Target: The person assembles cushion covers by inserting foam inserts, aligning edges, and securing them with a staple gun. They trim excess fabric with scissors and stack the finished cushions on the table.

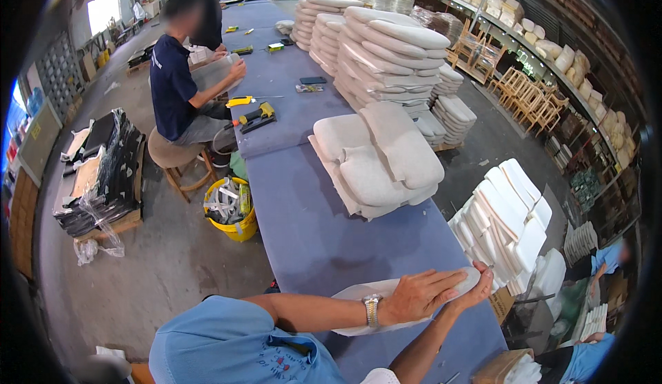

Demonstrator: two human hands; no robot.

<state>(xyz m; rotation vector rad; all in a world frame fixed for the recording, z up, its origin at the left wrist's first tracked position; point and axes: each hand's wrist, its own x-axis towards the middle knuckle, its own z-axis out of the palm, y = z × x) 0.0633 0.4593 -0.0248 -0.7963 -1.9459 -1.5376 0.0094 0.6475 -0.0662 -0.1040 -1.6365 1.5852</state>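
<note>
A long pale padded piece (387, 289), covered in off-white cloth, lies across the near end of the blue-covered table (303, 260) under my left forearm. My left hand (424, 296), with a watch on its wrist, rests on top of the piece, fingers stretched out and nearly together. Around the rounded far-right end of the piece curls my right hand (477, 287), thumb on the upper side and fingers partly hidden beneath. Farther up the table sits a pile of similar light cushions (376, 153).
Tall cushion stacks (389, 53) stand behind the pile; more white pads (503, 211) stand beyond the table's right edge. A yellow staple gun (258, 117) lies near the left edge, above a yellow bucket (234, 229). A seated co-worker (176, 80) handles another pad.
</note>
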